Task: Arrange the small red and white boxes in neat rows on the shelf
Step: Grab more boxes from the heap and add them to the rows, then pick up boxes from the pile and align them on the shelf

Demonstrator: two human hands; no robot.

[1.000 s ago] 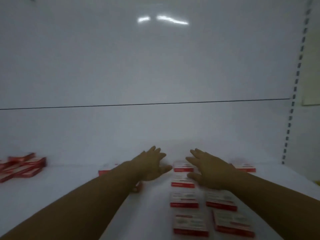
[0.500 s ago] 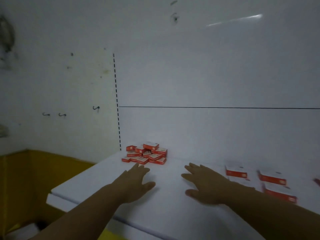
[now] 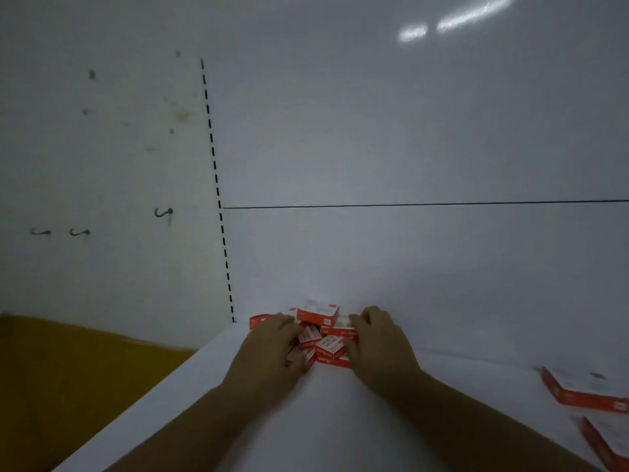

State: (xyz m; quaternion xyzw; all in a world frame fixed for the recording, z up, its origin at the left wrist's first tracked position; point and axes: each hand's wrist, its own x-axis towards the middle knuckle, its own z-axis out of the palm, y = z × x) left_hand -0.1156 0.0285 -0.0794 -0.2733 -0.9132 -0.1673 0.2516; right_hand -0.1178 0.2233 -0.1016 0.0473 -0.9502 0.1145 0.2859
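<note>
A loose pile of small red and white boxes (image 3: 322, 335) lies at the back left corner of the white shelf (image 3: 326, 420). My left hand (image 3: 269, 352) cups the pile's left side, fingers curled over the boxes there. On the pile's right side, my right hand (image 3: 377, 345) has its fingers bent over the top boxes and its thumb against the front ones. One box (image 3: 318, 315) sits on top between the hands. Two more boxes (image 3: 578, 390) (image 3: 609, 441) lie flat at the shelf's right edge of view.
The shelf's left edge (image 3: 143, 407) drops off to a yellow surface (image 3: 68, 376). A slotted upright (image 3: 218, 199) marks the shelf's back left corner. Small hooks (image 3: 163, 212) stick out of the wall on the left.
My view swung left from the laid-out rows to the pile. Both hands moved forward from the bare shelf and closed in on the pile from either side.
</note>
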